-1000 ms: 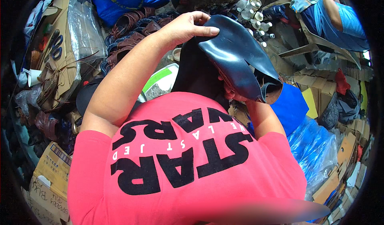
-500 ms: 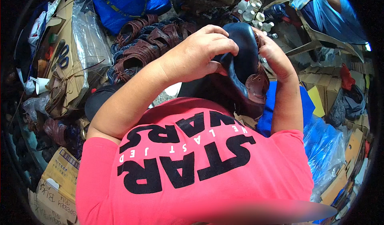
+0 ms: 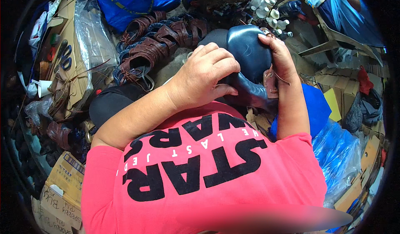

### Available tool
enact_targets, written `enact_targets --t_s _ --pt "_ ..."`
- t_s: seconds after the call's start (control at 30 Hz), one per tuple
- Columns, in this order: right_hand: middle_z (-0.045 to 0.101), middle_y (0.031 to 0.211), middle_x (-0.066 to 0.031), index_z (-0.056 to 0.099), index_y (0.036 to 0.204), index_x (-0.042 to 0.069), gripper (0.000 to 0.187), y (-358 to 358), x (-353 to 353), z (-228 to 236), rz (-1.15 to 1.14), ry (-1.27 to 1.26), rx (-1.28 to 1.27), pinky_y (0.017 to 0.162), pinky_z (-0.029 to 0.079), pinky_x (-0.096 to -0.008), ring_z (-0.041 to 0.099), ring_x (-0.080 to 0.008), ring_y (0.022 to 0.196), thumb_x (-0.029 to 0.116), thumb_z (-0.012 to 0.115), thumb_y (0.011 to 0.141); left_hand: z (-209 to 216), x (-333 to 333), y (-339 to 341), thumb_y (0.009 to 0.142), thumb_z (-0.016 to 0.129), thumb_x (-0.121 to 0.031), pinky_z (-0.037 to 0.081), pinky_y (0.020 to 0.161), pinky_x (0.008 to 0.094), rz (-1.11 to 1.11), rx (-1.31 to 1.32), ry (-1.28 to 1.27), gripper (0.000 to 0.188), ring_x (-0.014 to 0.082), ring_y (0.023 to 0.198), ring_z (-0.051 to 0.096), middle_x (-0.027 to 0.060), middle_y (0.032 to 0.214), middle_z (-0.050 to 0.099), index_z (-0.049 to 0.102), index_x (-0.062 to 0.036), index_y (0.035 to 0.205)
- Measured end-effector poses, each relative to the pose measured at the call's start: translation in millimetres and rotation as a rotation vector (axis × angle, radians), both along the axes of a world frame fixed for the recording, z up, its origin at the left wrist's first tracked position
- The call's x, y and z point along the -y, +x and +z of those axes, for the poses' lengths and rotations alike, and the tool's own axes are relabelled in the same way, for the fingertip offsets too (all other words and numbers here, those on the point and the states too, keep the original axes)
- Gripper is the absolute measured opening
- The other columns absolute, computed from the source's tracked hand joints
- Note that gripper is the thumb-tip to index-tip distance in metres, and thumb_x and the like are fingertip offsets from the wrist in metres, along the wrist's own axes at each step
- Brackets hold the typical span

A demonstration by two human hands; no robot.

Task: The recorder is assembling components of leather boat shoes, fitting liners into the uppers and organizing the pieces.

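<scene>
In front of my chest I hold a shoe upper [image 3: 250,51] of glossy dark blue leather, its broad rounded face turned up. A brown leather piece with lace holes [image 3: 271,84] hangs at its lower right side. My left hand [image 3: 206,73] is curled, fingers and thumb pinching the left edge of the blue leather. Wrapped round the right side, my right hand [image 3: 280,59] rests its thumb on the blue surface. Its other fingers are hidden behind the upper. Beyond my left hand lie rows of brown and blue laced shoe uppers [image 3: 156,46].
A blue bag [image 3: 137,5] sits at the far left, near plastic-covered cardboard [image 3: 83,46] and scissors [image 3: 66,59]. White bottles [image 3: 266,11] stand ahead on the right. Blue plastic wrapping [image 3: 335,159] lies at my right; a cardboard box [image 3: 64,180] is at lower left.
The shoe upper has turned to show more of its broad blue face. My left hand has moved down and left, from its upper part to its lower left edge.
</scene>
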State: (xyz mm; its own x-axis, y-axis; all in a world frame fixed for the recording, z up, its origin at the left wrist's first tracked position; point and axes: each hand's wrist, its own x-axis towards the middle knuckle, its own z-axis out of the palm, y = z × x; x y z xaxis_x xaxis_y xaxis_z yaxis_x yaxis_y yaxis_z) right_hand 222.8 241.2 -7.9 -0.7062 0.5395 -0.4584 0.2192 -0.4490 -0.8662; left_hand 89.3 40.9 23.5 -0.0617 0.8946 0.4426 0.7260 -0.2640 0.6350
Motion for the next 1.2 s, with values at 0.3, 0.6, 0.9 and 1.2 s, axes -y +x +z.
enact_targets --t_s 0.3,0.6,0.9,1.2 --pt "0.053 0.119 -0.0097 0.043 0.129 0.006 0.064 15.1 -18.1 15.7 0.402 -0.062 -0.232 0.097 0.035 -0.033 0.05 -0.0188 0.11 0.05 0.049 0.083 -0.7 6.3 -18.4 0.054 0.075 0.002 0.045 0.072 0.0288 -0.001 0.125 -0.055 0.039 0.0184 0.08 0.057 0.0049 0.088 0.059 0.058 -0.0053 0.089" --pt "0.049 0.12 -0.0104 0.041 0.128 0.003 0.082 54.8 11.8 26.3 0.36 0.171 -0.187 0.099 0.032 -0.0294 0.045 -0.0196 0.113 0.028 0.073 0.057 43.9 7.4 -46.5 0.053 0.08 -0.014 0.038 0.093 0.0365 0.076 -0.037 -0.148 0.072 0.0278 0.114 0.046 0.0139 0.123 0.046 0.051 -0.0067 0.118" --pt "0.058 0.103 -0.0071 0.054 0.112 0.005 0.049 45.2 -20.8 1.3 0.156 0.183 -0.383 0.088 0.038 -0.0273 0.052 -0.0162 0.101 0.036 0.063 0.074 34.8 -22.0 2.5 0.048 0.082 -0.014 0.038 0.096 0.0342 0.105 -0.211 -0.352 0.089 0.0291 0.109 0.05 0.0143 0.117 0.052 0.04 -0.0052 0.127" --pt "0.06 0.106 -0.0084 0.061 0.104 0.011 0.043 202.1 92.9 -282.8 0.681 0.629 1.013 0.085 0.044 -0.0357 0.056 -0.0225 0.098 0.035 0.07 0.07 12.3 -14.7 1.5 0.05 0.084 -0.015 0.036 0.098 0.0332 0.172 0.326 -0.427 0.094 0.0225 0.112 0.048 0.0132 0.12 0.048 0.034 0.0003 0.128"
